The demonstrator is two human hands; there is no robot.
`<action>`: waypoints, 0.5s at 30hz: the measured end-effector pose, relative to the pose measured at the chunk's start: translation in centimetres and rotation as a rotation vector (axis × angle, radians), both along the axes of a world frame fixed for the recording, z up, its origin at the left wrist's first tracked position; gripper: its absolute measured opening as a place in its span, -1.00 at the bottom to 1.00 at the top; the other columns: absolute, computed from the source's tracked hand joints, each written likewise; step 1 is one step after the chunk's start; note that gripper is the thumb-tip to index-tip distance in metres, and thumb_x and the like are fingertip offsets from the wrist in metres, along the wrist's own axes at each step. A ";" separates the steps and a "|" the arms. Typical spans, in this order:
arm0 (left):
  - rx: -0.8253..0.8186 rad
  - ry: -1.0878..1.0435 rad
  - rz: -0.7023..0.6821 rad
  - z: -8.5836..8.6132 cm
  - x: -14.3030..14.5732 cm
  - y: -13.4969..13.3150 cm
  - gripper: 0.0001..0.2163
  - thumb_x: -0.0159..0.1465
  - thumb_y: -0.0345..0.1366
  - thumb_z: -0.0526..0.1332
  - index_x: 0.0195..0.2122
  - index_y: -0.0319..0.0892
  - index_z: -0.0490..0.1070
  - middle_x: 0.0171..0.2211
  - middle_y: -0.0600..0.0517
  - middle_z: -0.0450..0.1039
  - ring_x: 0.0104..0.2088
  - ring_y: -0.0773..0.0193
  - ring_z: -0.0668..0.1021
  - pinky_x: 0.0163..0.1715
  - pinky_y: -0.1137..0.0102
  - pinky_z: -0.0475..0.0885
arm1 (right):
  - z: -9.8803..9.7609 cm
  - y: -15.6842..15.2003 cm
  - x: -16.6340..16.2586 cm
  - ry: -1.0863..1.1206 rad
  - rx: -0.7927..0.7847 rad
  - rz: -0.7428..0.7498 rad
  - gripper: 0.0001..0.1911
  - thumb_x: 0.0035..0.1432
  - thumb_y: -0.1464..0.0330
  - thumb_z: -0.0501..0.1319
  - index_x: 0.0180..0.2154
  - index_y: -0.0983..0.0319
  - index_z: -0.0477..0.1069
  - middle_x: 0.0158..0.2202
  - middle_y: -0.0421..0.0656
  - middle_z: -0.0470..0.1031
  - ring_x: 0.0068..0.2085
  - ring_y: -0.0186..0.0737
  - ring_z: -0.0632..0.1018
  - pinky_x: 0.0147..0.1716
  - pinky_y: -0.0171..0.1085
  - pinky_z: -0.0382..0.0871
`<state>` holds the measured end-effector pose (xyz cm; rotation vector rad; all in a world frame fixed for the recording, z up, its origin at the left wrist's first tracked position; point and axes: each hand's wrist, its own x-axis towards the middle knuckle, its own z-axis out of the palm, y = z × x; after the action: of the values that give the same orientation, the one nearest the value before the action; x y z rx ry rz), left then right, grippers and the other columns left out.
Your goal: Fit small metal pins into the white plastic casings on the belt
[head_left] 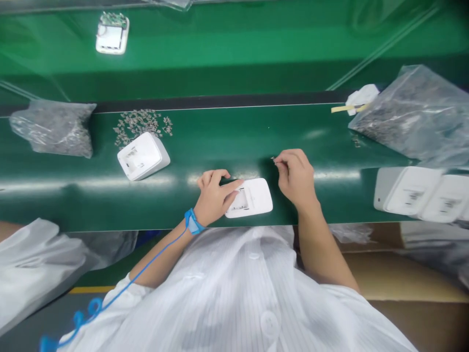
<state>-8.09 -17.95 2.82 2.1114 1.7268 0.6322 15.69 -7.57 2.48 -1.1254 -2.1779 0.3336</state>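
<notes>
My left hand point(215, 196) lies over the near edge of a white plastic device housing point(254, 198), gripping it, with its fingers across the housing's left end and a rectangular opening showing in its face. My right hand point(295, 177) sits to the right of the housing, above the green belt point(227, 132). Its thumb and fingertips pinch a tiny metal part point(273, 158), possibly a screw, too small to identify. A blue wrist strap point(193, 221) circles my left wrist.
Loose small metal parts point(139, 126) lie beside another white housing point(143, 156). Plastic bags of parts sit at left point(53, 128) and right point(414, 112). White housings point(414, 191) stand at right. A co-worker's white sleeve point(32, 264) is at lower left.
</notes>
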 end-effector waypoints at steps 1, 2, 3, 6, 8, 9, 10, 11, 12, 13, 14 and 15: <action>0.008 -0.021 0.003 0.1 0.2 0.3 -0.76 0.37 -0.24 0.20 0.01 0.05 0.57 0.04 -0.09 0.39 0.04 0.02 0.31 -0.09 0.14 0.14 | 0.4 -0.2 -0.1 0.076 -0.029 -0.003 -0.84 0.35 0.44 0.05 -0.18 0.18 0.39 -0.23 -0.09 0.46 -0.17 -0.15 0.49 -0.22 -0.16 0.39; 0.019 -0.045 0.004 0.2 0.5 0.6 -0.77 0.35 -0.23 0.22 -0.01 0.03 0.57 0.02 -0.08 0.40 0.03 0.03 0.33 -0.09 0.14 0.14 | 0.9 -0.5 -0.2 0.141 -0.063 -0.005 -0.84 0.35 0.43 0.05 -0.15 0.18 0.39 -0.25 -0.11 0.46 -0.22 -0.18 0.49 -0.26 -0.18 0.40; 0.034 -0.070 0.003 0.3 0.7 0.8 -0.78 0.33 -0.22 0.25 -0.02 0.01 0.57 0.00 -0.07 0.42 0.02 0.05 0.35 -0.09 0.15 0.14 | 1.4 -0.9 -0.4 0.190 -0.100 -0.005 -0.82 0.36 0.43 0.06 -0.09 0.18 0.40 -0.26 -0.13 0.46 -0.27 -0.22 0.49 -0.29 -0.20 0.40; 0.102 -0.142 -0.004 0.8 1.1 1.4 -0.79 0.30 -0.23 0.26 -0.06 -0.05 0.55 -0.07 -0.04 0.48 -0.04 0.11 0.41 -0.08 0.15 0.14 | 2.9 -2.2 -1.3 0.271 -0.183 0.023 -0.70 0.37 0.41 0.07 0.07 0.15 0.42 -0.23 -0.13 0.48 -0.26 -0.25 0.50 -0.27 -0.20 0.43; 0.157 -0.162 0.005 1.0 1.0 1.6 -0.83 0.31 -0.31 0.22 -0.11 -0.07 0.54 -0.12 -0.02 0.51 -0.07 0.15 0.45 -0.07 0.15 0.14 | 3.7 -3.0 -1.9 0.304 -0.217 0.057 -0.74 0.37 0.41 0.10 0.00 0.15 0.49 -0.21 -0.12 0.51 -0.22 -0.25 0.53 -0.26 -0.21 0.45; 0.181 -0.166 0.014 1.0 1.0 1.6 -0.83 0.31 -0.35 0.20 -0.14 -0.08 0.54 -0.14 -0.01 0.52 -0.08 0.16 0.47 -0.07 0.15 0.15 | 4.0 -3.4 -2.2 0.320 -0.229 0.071 -0.78 0.36 0.40 0.13 -0.06 0.15 0.52 -0.21 -0.12 0.54 -0.22 -0.25 0.54 -0.28 -0.23 0.46; 0.197 -0.172 0.025 1.1 0.9 1.6 -0.84 0.31 -0.38 0.18 -0.16 -0.09 0.53 -0.15 -0.01 0.52 -0.09 0.17 0.49 -0.06 0.15 0.15 | 4.2 -3.7 -2.4 0.334 -0.234 0.085 -0.82 0.35 0.40 0.17 -0.10 0.16 0.54 -0.21 -0.13 0.55 -0.23 -0.27 0.56 -0.30 -0.26 0.46; 0.203 -0.183 0.037 1.1 0.8 1.5 -0.84 0.30 -0.39 0.18 -0.17 -0.10 0.53 -0.16 0.00 0.53 -0.10 0.19 0.50 -0.05 0.16 0.16 | 4.3 -4.0 -2.7 0.339 -0.231 0.096 -0.85 0.34 0.39 0.20 -0.13 0.17 0.55 -0.23 -0.14 0.57 -0.25 -0.28 0.56 -0.31 -0.27 0.46; 0.199 -0.202 0.045 1.1 0.7 1.4 -0.86 0.30 -0.39 0.19 -0.18 -0.11 0.52 -0.17 0.00 0.53 -0.11 0.20 0.52 -0.05 0.16 0.18 | 4.3 -4.3 -3.0 0.337 -0.217 0.101 -0.86 0.33 0.38 0.22 -0.15 0.18 0.56 -0.24 -0.15 0.58 -0.26 -0.29 0.57 -0.32 -0.29 0.46; 0.189 -0.227 0.046 1.2 0.7 1.3 -0.89 0.31 -0.37 0.21 -0.18 -0.13 0.50 -0.18 0.01 0.53 -0.12 0.20 0.53 -0.04 0.17 0.21 | 4.3 -4.6 -3.3 0.331 -0.194 0.103 -0.87 0.32 0.37 0.24 -0.17 0.18 0.58 -0.25 -0.15 0.59 -0.27 -0.31 0.57 -0.31 -0.30 0.47; 0.178 -0.257 0.039 1.3 0.7 1.1 -0.91 0.31 -0.34 0.23 -0.18 -0.14 0.49 -0.19 0.01 0.53 -0.13 0.22 0.54 -0.05 0.19 0.23 | 4.2 -4.8 -3.6 0.325 -0.170 0.104 -0.87 0.32 0.37 0.25 -0.18 0.19 0.59 -0.26 -0.15 0.59 -0.28 -0.32 0.57 -0.30 -0.31 0.47; 0.164 -0.287 0.027 1.5 0.8 0.9 -0.92 0.32 -0.32 0.24 -0.19 -0.14 0.48 -0.21 0.02 0.53 -0.15 0.23 0.54 -0.06 0.21 0.26 | 4.2 -5.2 -3.9 0.326 -0.151 0.107 -0.86 0.32 0.36 0.26 -0.19 0.21 0.61 -0.27 -0.14 0.58 -0.28 -0.33 0.57 -0.29 -0.33 0.47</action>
<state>-7.28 -17.04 4.28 1.9864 1.5924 1.0598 11.75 -12.73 6.66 -0.9584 -1.9504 0.6891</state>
